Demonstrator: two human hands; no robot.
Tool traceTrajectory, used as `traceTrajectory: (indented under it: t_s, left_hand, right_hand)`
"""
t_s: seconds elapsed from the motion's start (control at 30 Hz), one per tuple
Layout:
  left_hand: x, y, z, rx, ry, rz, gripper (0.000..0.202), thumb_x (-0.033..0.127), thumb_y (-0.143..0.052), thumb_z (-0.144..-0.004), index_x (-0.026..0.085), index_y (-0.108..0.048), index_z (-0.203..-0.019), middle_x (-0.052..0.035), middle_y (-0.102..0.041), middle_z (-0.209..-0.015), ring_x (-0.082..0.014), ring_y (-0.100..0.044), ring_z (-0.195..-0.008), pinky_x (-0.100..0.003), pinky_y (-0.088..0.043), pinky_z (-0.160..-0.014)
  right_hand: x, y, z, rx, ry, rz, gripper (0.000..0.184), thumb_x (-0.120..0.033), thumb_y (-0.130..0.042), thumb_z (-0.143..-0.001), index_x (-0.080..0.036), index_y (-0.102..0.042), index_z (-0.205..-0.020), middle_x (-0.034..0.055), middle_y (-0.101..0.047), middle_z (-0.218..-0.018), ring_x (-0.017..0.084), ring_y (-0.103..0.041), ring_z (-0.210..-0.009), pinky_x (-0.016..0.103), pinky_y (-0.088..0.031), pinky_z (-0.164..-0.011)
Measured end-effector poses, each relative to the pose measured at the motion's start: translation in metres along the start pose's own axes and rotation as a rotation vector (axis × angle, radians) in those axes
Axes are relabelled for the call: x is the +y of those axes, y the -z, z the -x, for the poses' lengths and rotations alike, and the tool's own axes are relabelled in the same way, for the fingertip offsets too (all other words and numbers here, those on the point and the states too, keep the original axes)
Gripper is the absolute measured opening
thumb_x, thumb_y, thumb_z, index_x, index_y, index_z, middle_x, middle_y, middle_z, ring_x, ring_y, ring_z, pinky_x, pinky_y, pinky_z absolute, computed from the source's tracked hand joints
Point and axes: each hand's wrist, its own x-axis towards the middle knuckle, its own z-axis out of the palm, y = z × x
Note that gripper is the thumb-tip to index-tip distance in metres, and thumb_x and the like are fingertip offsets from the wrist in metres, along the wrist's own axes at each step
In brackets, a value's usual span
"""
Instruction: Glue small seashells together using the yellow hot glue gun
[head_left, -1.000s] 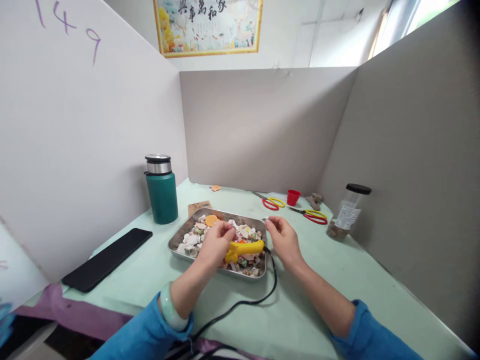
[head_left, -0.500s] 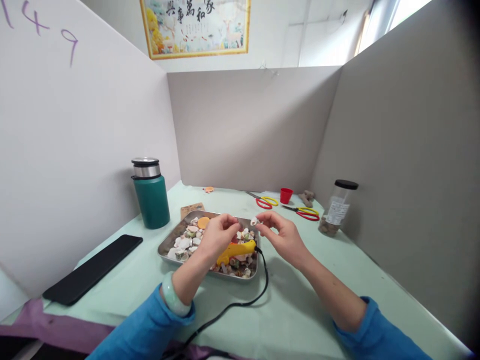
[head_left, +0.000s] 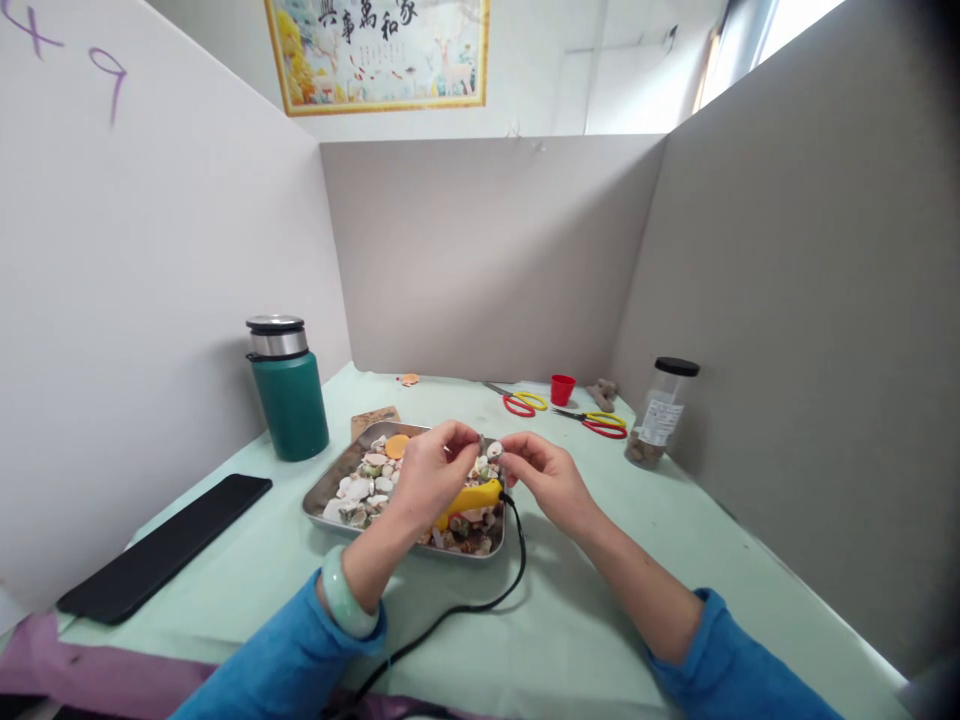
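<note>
Above the right part of a metal tray point(head_left: 319, 487), my two hands are close together. My right hand point(head_left: 551, 482) pinches a small white shell point(head_left: 494, 451) between thumb and fingertips. My left hand point(head_left: 439, 470), with a pale green bangle at the wrist, is also closed in a pinch, just left of the shell; a tiny dark thing shows at its fingertips, too small to name. Under the hands, a yellow glue gun point(head_left: 474, 497) with a black cord point(head_left: 517, 570) lies on the many shells point(head_left: 358, 490) in the tray. An orange disc point(head_left: 397, 446) rests among them.
A green bottle point(head_left: 289, 400) and a long black case point(head_left: 169, 545) stand at left. Behind the tray are a brown board point(head_left: 373, 418), two pairs of scissors point(head_left: 519, 404) point(head_left: 596, 424) and a red cup point(head_left: 562, 390). A lidded jar point(head_left: 658, 418) is at right. Grey panels enclose the table.
My right hand has brought the white shell nearer to my left fingertips, and the shell has turned. The whole view has shifted slightly, so the table things appear further left.
</note>
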Motion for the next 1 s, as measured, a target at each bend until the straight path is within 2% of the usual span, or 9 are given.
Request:
traceTrajectory:
  t_s: [0.2,0.3,0.43,0.6,0.73,0.8,0.9,1.0]
  left_hand:
    - [-0.003,-0.001,0.002,0.082,-0.210,-0.176,0.008,0.018,-0.052,-0.078,0.018,-0.059,-0.076,-0.0011,-0.064,-0.070,-0.0117,-0.056,-0.062,-0.023,-0.042,-0.062]
    - [-0.006,0.005,-0.002,0.108,-0.248,-0.227,0.009,0.018,-0.051,-0.079,0.018,-0.058,-0.075,-0.0016,-0.063,-0.069,-0.0124,-0.056,-0.063,-0.024,-0.042,-0.062]
    - [-0.012,0.017,-0.007,0.174,-0.142,-0.220,0.008,0.019,-0.051,-0.077,0.018,-0.059,-0.076,-0.0011,-0.063,-0.069,-0.0122,-0.055,-0.061,-0.024,-0.042,-0.062]
    - [-0.017,0.020,-0.005,0.142,-0.058,-0.189,0.010,0.023,-0.051,-0.077,0.018,-0.060,-0.076,-0.0005,-0.063,-0.069,-0.0120,-0.055,-0.060,-0.024,-0.041,-0.060]
    - [-0.019,0.025,-0.006,0.103,0.014,-0.130,0.012,0.026,-0.053,-0.075,0.019,-0.062,-0.078,-0.0001,-0.064,-0.068,-0.0127,-0.057,-0.060,-0.024,-0.042,-0.060]
    - [-0.027,0.037,-0.011,0.103,0.066,-0.126,0.011,0.026,-0.055,-0.073,0.019,-0.063,-0.077,-0.0002,-0.065,-0.068,-0.0137,-0.058,-0.062,-0.025,-0.043,-0.062]
    - [-0.054,0.068,-0.020,0.222,0.209,-0.161,0.009,0.026,-0.062,-0.065,0.019,-0.064,-0.072,-0.0011,-0.066,-0.069,-0.0162,-0.059,-0.066,-0.027,-0.043,-0.066]
    - [-0.089,0.100,-0.025,0.297,0.400,0.056,0.015,0.024,-0.069,-0.055,0.017,-0.062,-0.067,-0.0020,-0.065,-0.065,-0.0167,-0.059,-0.064,-0.026,-0.043,-0.060]
  right_hand:
    - [0.001,-0.006,0.000,0.042,-0.041,-0.037,0.025,-0.038,-0.067,-0.073,-0.016,-0.065,-0.083,-0.0021,-0.060,-0.064,0.010,-0.051,-0.053,0.025,-0.043,-0.056]
    - [0.002,-0.008,-0.001,0.045,-0.076,-0.076,0.027,-0.040,-0.067,-0.072,-0.016,-0.065,-0.083,-0.0021,-0.060,-0.061,0.010,-0.051,-0.053,0.025,-0.043,-0.057]
    - [0.007,-0.018,-0.004,0.050,-0.113,-0.107,0.028,-0.041,-0.067,-0.071,-0.015,-0.064,-0.080,-0.0003,-0.063,-0.065,0.009,-0.049,-0.051,0.024,-0.041,-0.054]
    - [0.012,-0.031,-0.010,0.060,-0.135,-0.107,0.027,-0.040,-0.067,-0.070,-0.015,-0.063,-0.079,-0.0021,-0.060,-0.062,0.008,-0.046,-0.047,0.022,-0.037,-0.048]
    - [0.009,-0.027,-0.014,0.069,-0.088,-0.065,0.026,-0.039,-0.065,-0.072,-0.015,-0.063,-0.082,-0.0011,-0.062,-0.065,0.008,-0.047,-0.049,0.023,-0.040,-0.051]
    - [0.007,-0.023,-0.013,0.090,-0.072,-0.033,0.026,-0.039,-0.065,-0.072,-0.015,-0.063,-0.082,0.0002,-0.063,-0.068,0.010,-0.051,-0.054,0.024,-0.043,-0.056]
    - [0.001,-0.023,-0.004,0.141,-0.053,-0.005,0.026,-0.039,-0.064,-0.074,-0.015,-0.062,-0.084,0.0014,-0.063,-0.071,0.012,-0.054,-0.062,0.026,-0.045,-0.063]
    - [-0.012,-0.032,0.017,0.109,-0.018,0.058,0.024,-0.038,-0.060,-0.078,-0.017,-0.062,-0.089,0.0021,-0.063,-0.077,0.013,-0.055,-0.066,0.025,-0.045,-0.064]
